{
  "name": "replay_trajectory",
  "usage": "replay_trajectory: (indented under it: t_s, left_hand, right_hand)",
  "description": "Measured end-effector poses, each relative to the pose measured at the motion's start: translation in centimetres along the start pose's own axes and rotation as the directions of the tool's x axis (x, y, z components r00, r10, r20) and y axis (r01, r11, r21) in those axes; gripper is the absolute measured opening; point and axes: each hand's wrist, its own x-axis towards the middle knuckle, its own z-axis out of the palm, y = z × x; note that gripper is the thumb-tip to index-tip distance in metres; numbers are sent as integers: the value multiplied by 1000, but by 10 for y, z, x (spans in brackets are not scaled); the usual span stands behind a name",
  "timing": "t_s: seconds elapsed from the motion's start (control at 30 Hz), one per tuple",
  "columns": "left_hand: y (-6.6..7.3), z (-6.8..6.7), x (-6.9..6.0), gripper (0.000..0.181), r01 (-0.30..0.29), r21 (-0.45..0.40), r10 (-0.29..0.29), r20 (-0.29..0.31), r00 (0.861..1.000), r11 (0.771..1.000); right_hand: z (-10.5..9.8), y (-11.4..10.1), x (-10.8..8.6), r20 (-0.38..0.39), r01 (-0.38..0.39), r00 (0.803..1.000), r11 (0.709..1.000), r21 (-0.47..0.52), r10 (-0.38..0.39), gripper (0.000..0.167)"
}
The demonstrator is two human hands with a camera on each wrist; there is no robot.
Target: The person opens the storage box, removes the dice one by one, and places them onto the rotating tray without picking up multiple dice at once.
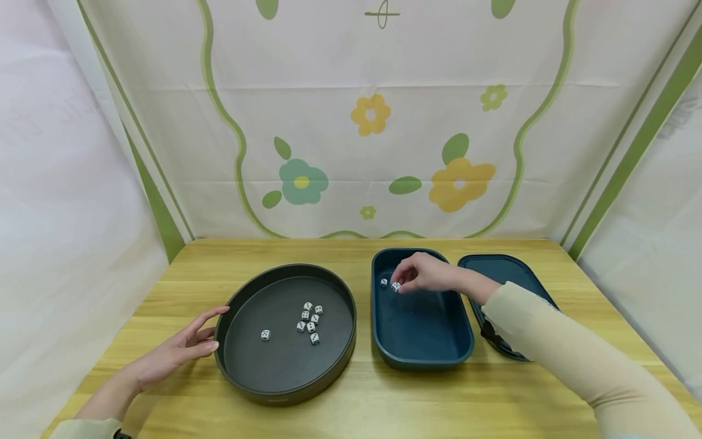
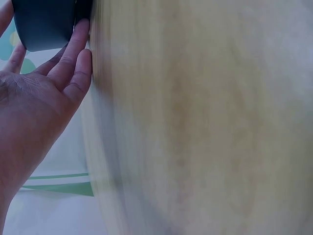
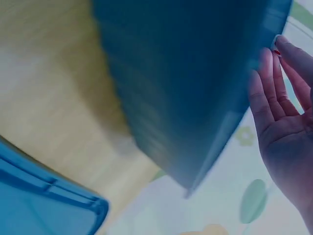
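In the head view, my right hand (image 1: 426,272) is over the deep blue rectangular container (image 1: 422,341), pinching a white die (image 1: 396,286) between thumb and fingertips. The right wrist view also shows this die (image 3: 277,44) at the fingertips, close to the container's wall. Another die (image 1: 383,282) lies on the container floor just left of it. My left hand (image 1: 175,353) rests against the left side of a round dark pan (image 1: 285,381), a finger at the rim and the thumb touching the outer wall. Inside the pan are several dice (image 1: 311,327) in a cluster and a single die (image 1: 265,335) apart.
Right of the container lies a blue lid (image 1: 496,268), partly hidden under my right sleeve (image 1: 570,353). Everything stands on a wooden table (image 1: 378,408). A flowered cloth (image 1: 329,134) hangs behind it, with pale cloth at both sides.
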Motion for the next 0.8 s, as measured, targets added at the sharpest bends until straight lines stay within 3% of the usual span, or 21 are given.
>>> replay_trajectory:
  t_s: [0.37,0.8]
  left_hand:
    - [1,-1,-1,64,11,-1,-11,-2,1000,1000]
    - [1,1,1,64,32,-6,-33,-17,999,999]
  right_hand:
    - [-8,-40,26,9,74,997,997,13,-74,16]
    - [12,-74,75,89,120,989,992,-50,-115,17]
